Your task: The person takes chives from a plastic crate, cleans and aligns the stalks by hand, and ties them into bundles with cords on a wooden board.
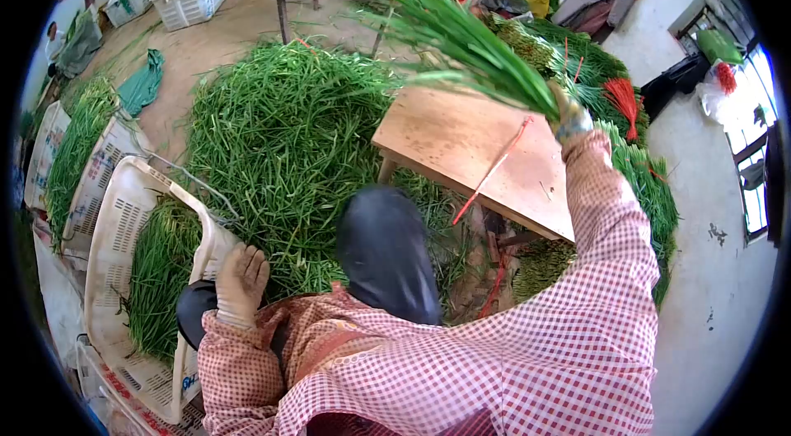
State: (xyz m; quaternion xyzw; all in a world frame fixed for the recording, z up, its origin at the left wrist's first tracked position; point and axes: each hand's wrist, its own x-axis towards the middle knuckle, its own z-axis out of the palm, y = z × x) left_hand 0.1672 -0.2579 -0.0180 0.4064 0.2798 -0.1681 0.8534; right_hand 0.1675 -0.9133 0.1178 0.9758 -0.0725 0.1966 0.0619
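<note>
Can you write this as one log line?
right hand: gripping long green leafy bundle | bundle: raised near tan wooden table | left hand: beside cream perforated plastic basket

L hand (pixel 244 278): room fwd over green heap (pixel 272 123), w/ basket (pixel 109 271) L & dark knee (pixel 383 246) R in way.

Head camera faces forward and down, near left hand (pixel 241 283) and right hand (pixel 570 114)

Greens bunch (pixel 479 44): smooth blades, sl. glossy. Work surface (pixel 445 127): wood, smooth, semi-matt. Basket (pixel 104 271): perf'd plastic, mostly matt. Checked smock (pixel 527 353): woven-look cloth, matt. Trouser knee (pixel 383 246): glossy, leather-look, mat'l unclear. Tie strip (pixel 493 170): prob. plastic, sl. sheen.
</note>
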